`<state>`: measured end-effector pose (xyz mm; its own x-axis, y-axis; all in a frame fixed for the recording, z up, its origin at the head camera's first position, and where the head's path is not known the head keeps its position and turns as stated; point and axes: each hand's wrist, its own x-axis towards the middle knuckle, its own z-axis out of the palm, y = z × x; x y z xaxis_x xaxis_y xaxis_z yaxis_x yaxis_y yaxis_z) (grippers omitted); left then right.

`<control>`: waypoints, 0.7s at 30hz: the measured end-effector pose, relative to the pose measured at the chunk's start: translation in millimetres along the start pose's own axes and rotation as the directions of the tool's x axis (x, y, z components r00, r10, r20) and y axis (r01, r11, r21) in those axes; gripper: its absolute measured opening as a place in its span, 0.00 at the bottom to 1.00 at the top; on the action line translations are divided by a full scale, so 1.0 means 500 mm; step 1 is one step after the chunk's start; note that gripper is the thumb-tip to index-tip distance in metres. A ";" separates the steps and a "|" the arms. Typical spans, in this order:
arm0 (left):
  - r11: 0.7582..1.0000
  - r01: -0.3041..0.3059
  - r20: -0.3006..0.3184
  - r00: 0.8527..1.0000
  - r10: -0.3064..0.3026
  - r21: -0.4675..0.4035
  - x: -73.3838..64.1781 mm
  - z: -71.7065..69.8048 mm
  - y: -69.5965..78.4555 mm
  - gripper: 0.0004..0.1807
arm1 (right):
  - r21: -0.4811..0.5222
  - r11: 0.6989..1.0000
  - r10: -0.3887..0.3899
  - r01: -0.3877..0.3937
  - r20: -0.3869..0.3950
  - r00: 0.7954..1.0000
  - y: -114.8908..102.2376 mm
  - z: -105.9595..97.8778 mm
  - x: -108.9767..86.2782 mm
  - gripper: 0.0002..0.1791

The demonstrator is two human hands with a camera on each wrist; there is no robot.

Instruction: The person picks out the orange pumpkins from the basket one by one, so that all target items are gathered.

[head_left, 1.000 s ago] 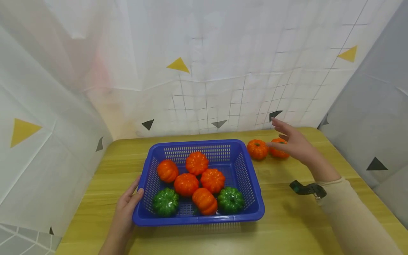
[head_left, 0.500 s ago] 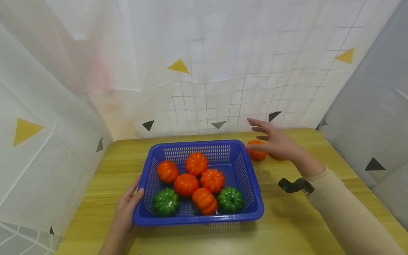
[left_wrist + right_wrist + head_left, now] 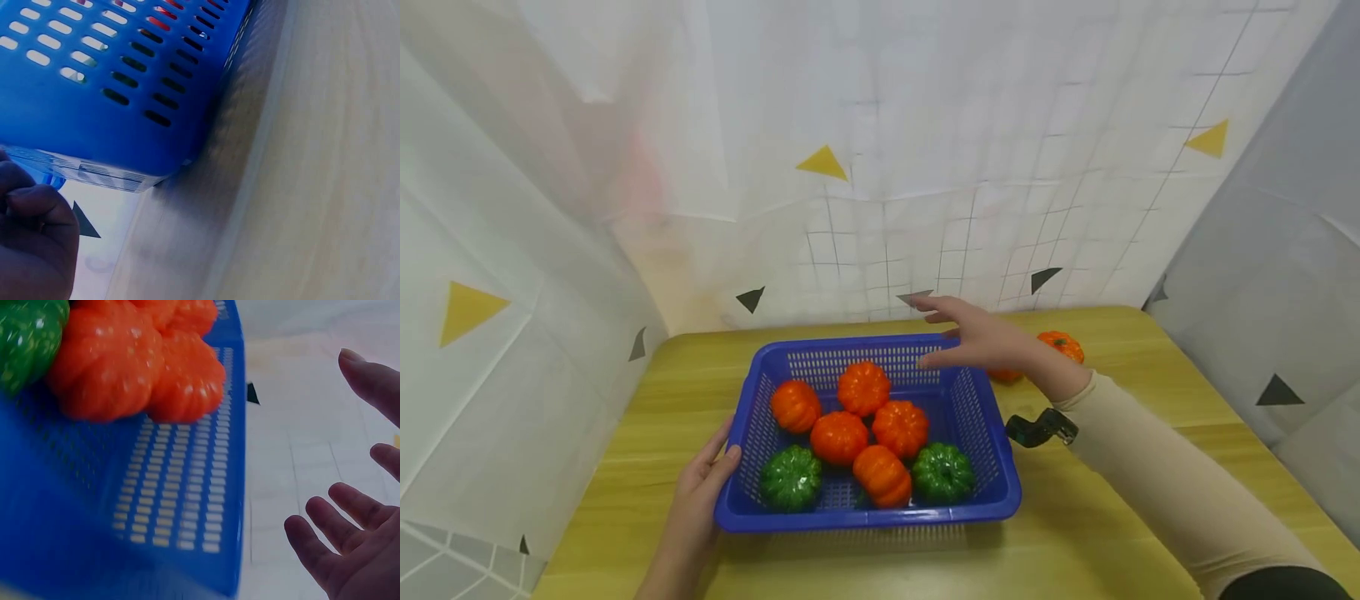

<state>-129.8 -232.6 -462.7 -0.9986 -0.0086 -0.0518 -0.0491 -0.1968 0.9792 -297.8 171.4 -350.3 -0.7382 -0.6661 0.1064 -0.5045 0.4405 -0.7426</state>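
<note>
A blue plastic basket [image 3: 867,521] holds several small orange pumpkins [image 3: 838,437] and two green pumpkins [image 3: 792,477]. At the basket's left side my left hand [image 3: 702,492] grips the rim, its thumb on the edge; the left wrist view has this hand [image 3: 37,244] beside the slotted wall, partly cut off by the frame. My right hand [image 3: 985,337] hovers over the basket's back right corner, fingers spread and holding nothing. In the right wrist view the hand [image 3: 359,550] is apart from the basket [image 3: 234,487].
Behind my right wrist, one orange pumpkin [image 3: 1062,345] lies on the wooden table [image 3: 1120,500], and another [image 3: 1006,375] is mostly hidden by the hand. A white patterned sheet [image 3: 880,208] hangs at the back, with grey side sheets left and right.
My right hand has moved left, from above the two loose pumpkins to the basket's back right corner. My left hand and the basket have stayed in place.
</note>
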 end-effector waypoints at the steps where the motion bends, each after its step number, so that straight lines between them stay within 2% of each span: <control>1: 1.000 0.002 -0.003 1.000 -0.002 -0.001 0.000 0.000 0.000 0.31 | -0.008 1.000 0.003 -0.003 0.012 1.000 -0.003 0.007 0.007 0.50; 7: 1.000 0.012 -0.005 1.000 -0.012 -0.005 0.000 0.000 0.002 0.31 | -0.053 0.998 -0.016 0.021 0.081 0.997 -0.018 0.049 0.051 0.50; 14: 1.000 0.022 -0.007 1.000 -0.022 0.000 -0.002 0.000 0.004 0.32 | -0.021 0.998 -0.063 0.067 0.154 0.986 -0.019 0.105 0.096 0.49; 18: 1.000 0.026 -0.010 1.000 -0.026 0.013 -0.002 0.002 0.004 0.31 | -0.113 0.988 -0.083 0.103 0.171 0.982 -0.010 0.134 0.105 0.50; 21: 0.999 0.025 -0.016 1.000 -0.024 0.020 -0.001 0.004 0.007 0.31 | -0.177 0.979 -0.064 0.096 0.178 0.982 -0.010 0.149 0.103 0.49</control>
<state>-129.4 -231.4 -459.1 -0.9967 -0.0196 -0.0787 -0.0740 -0.1774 0.9813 -300.1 90.0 -390.6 -0.6128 -0.7895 0.0350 -0.6446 0.4738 -0.6000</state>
